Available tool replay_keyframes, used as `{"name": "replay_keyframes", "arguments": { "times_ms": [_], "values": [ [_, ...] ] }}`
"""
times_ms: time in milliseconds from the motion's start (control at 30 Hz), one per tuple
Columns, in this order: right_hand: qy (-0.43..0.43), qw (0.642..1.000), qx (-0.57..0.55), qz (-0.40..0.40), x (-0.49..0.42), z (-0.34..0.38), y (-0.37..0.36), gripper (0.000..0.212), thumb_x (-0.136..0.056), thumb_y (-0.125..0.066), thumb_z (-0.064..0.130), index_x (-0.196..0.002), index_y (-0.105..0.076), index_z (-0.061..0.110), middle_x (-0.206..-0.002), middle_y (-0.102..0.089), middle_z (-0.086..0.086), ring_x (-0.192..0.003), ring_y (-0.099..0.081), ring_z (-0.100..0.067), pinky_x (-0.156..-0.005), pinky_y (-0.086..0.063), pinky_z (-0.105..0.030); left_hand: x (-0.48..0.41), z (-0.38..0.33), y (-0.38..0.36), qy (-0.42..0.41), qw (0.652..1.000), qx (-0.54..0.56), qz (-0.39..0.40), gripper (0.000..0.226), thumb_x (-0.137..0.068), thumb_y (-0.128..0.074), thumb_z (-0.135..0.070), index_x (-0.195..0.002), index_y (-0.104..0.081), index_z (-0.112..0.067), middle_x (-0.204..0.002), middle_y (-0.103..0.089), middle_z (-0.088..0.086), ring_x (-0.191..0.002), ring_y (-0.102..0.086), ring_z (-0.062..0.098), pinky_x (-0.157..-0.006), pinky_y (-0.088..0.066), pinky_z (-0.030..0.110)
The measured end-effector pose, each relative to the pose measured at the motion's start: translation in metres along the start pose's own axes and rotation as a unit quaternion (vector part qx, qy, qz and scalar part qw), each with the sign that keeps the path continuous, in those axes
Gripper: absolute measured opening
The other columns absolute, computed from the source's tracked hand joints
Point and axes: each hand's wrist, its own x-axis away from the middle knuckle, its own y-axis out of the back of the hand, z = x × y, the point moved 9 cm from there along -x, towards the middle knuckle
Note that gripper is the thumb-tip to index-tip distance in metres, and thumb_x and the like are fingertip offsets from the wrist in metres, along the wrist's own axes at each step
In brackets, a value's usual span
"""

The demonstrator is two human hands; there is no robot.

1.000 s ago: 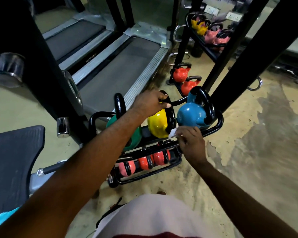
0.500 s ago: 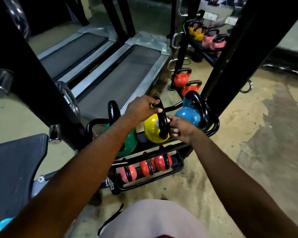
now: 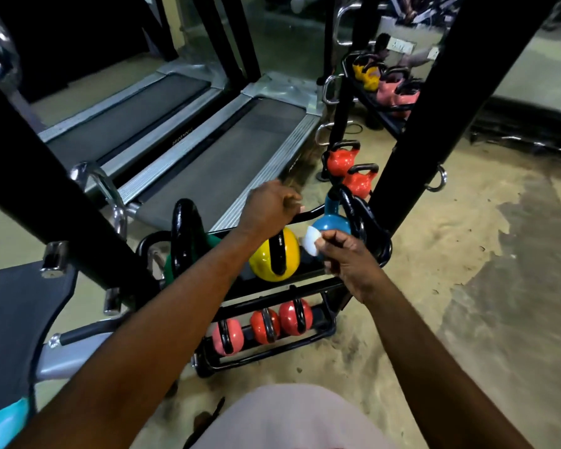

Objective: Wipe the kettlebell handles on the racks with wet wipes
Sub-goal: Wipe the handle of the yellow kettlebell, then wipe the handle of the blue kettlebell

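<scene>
A low black rack [image 3: 308, 280] holds a green kettlebell [image 3: 211, 243], a yellow kettlebell [image 3: 289, 254] and a blue kettlebell [image 3: 331, 223] on top, each with a black handle. My left hand [image 3: 268, 205] is curled over the top of the yellow kettlebell's handle [image 3: 277, 254]. My right hand [image 3: 347, 260] pinches a white wet wipe [image 3: 312, 243], held just right of that handle and in front of the blue kettlebell. Three small red and pink kettlebells [image 3: 264, 325] sit on the lower tier.
Thick black frame posts [image 3: 408, 137] cross close to the rack on both sides. Two treadmills [image 3: 227, 163] lie behind it. A second rack [image 3: 386, 115] further back carries orange, yellow and pink kettlebells. A padded bench [image 3: 17, 322] stands at the left. The floor is bare concrete.
My right hand rose from the rack's front rail to the yellow kettlebell's handle, then drew back to the right with the wipe showing. My left hand stayed on top of that handle.
</scene>
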Motion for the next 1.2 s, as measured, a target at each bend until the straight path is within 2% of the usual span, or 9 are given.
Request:
{"name": "replay_keyframes", "arguments": {
  "times_ms": [67, 233, 333, 500, 667, 833, 933, 1067, 1200],
  "values": [
    [0.102, 0.982, 0.141, -0.079, 0.004, 0.028, 0.030, 0.004, -0.094, -0.065, 0.019, -0.095, -0.068, 0.019, -0.079, -0.067, 0.011, -0.068, -0.059, -0.006, -0.061, -0.047, -0.021, -0.011, -0.021, -0.017, -0.024, 1.000, 0.000, 0.015, 0.021, -0.081, -0.074, -0.037, -0.100, -0.077, -0.030, -0.101, -0.071, -0.008, -0.093, -0.066, 0.010, -0.082, -0.044, 0.019],
    [0.254, 0.797, 0.489, -0.249, 0.004, 0.065, 0.082, 0.015, -0.088, -0.061, 0.028, -0.099, -0.071, 0.023, -0.101, -0.070, 0.006, -0.094, -0.061, -0.021, -0.083, -0.046, -0.031, -0.035, -0.054, -0.060, -0.021, 0.996, 0.068, 0.049, 0.025, -0.089, -0.070, -0.025, -0.112, -0.074, -0.016, -0.114, -0.071, 0.004, -0.104, -0.064, 0.018, -0.087, -0.044, 0.020],
    [0.259, 0.808, 0.479, -0.224, -0.016, 0.066, 0.082, 0.010, -0.083, -0.064, 0.019, -0.090, -0.069, 0.013, -0.092, -0.066, -0.004, -0.090, -0.059, -0.026, -0.080, -0.045, -0.034, -0.045, -0.069, -0.076, -0.017, 0.993, 0.102, 0.050, 0.029, -0.088, -0.072, -0.027, -0.113, -0.073, -0.013, -0.114, -0.071, 0.003, -0.103, -0.065, 0.016, -0.081, -0.041, 0.014],
    [0.265, 0.836, 0.419, -0.233, -0.006, 0.046, 0.082, 0.009, -0.079, -0.069, 0.009, -0.084, -0.061, 0.012, -0.089, -0.052, 0.000, -0.082, -0.046, -0.005, -0.076, -0.044, -0.023, -0.059, -0.066, -0.097, -0.003, 0.991, 0.109, 0.075, 0.039, -0.085, -0.074, -0.035, -0.118, -0.071, -0.016, -0.119, -0.069, 0.002, -0.105, -0.064, 0.013, -0.084, -0.041, 0.014],
    [0.280, 0.781, 0.504, -0.242, 0.012, 0.022, 0.068, 0.011, -0.081, -0.053, 0.020, -0.085, -0.062, 0.014, -0.088, -0.050, -0.004, -0.082, -0.048, -0.021, -0.069, -0.044, -0.036, -0.064, -0.056, -0.103, 0.005, 0.988, 0.126, 0.084, 0.042, -0.083, -0.074, -0.043, -0.119, -0.071, -0.020, -0.121, -0.067, -0.001, -0.102, -0.064, 0.008, -0.081, -0.044, 0.014],
    [0.276, 0.731, 0.563, -0.269, 0.001, 0.031, 0.058, 0.013, -0.081, -0.069, 0.015, -0.085, -0.057, 0.020, -0.086, -0.051, -0.002, -0.079, -0.047, -0.021, -0.068, -0.038, -0.035, -0.062, -0.056, -0.104, -0.007, 0.990, 0.118, 0.077, 0.044, -0.086, -0.071, -0.043, -0.122, -0.069, -0.019, -0.130, -0.064, 0.002, -0.113, -0.062, 0.015, -0.093, -0.045, 0.021],
    [0.262, 0.760, 0.520, -0.290, 0.018, 0.005, 0.072, 0.009, -0.089, -0.064, 0.025, -0.086, -0.058, 0.019, -0.090, -0.054, 0.000, -0.082, -0.049, -0.020, -0.068, -0.036, -0.033, -0.062, -0.051, -0.110, -0.003, 0.988, 0.127, 0.084, 0.046, -0.085, -0.070, -0.046, -0.123, -0.068, -0.021, -0.135, -0.061, 0.002, -0.118, -0.060, 0.016, -0.100, -0.047, 0.028],
    [0.202, 0.890, 0.292, -0.285, 0.025, -0.016, 0.100, 0.014, -0.088, -0.067, 0.008, -0.093, -0.056, 0.016, -0.093, -0.062, 0.007, -0.087, -0.061, -0.009, -0.073, -0.046, -0.023, -0.062, -0.047, -0.113, 0.006, 0.987, 0.139, 0.085, 0.045, -0.085, -0.070, -0.048, -0.123, -0.068, -0.024, -0.137, -0.059, 0.003, -0.125, -0.056, 0.017, -0.105, -0.046, 0.034],
    [0.101, 0.953, 0.182, -0.221, 0.007, -0.032, 0.112, 0.013, -0.092, -0.065, 0.016, -0.102, -0.061, 0.024, -0.097, -0.068, 0.004, -0.094, -0.065, -0.015, -0.083, -0.051, -0.032, -0.064, -0.047, -0.112, 0.003, 0.985, 0.151, 0.080, 0.043, -0.084, -0.071, -0.046, -0.122, -0.069, -0.024, -0.136, -0.060, 0.002, -0.123, -0.056, 0.016, -0.104, -0.045, 0.031]
  ]
}}
